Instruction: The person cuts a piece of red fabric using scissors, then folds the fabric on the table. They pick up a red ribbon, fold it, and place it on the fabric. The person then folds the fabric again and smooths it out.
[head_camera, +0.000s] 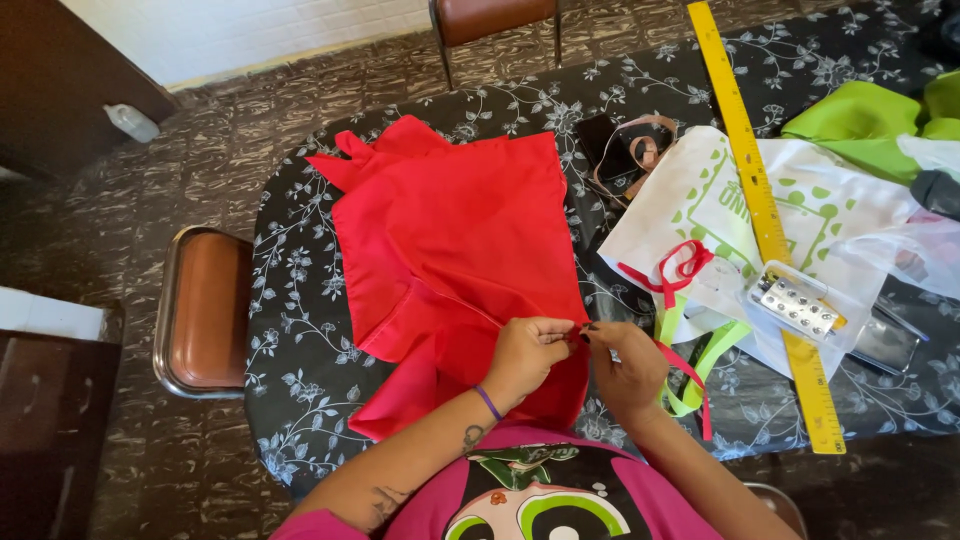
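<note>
Left hand: the left hand (527, 352) pinches the near right edge of the red fabric (455, 240), fingers closed on the cloth.
Right hand: the right hand (625, 362) meets it fingertip to fingertip, closed on the same edge — a thin red ribbon (690, 375) trails from it toward the table's near side.
Red fabric: spread flat on the black floral tablecloth (300, 300), left of centre, its near end folded under the hands.
Beside it: a yellow ruler (765, 225) runs diagonally across a white printed bag (700, 200); a clear box of small metal pieces (797, 302) rests against the ruler.
Far right: green fabric (865, 120) lies bunched at the table's corner.
Floor side: a brown chair seat (208, 310) stands just left of the table.
</note>
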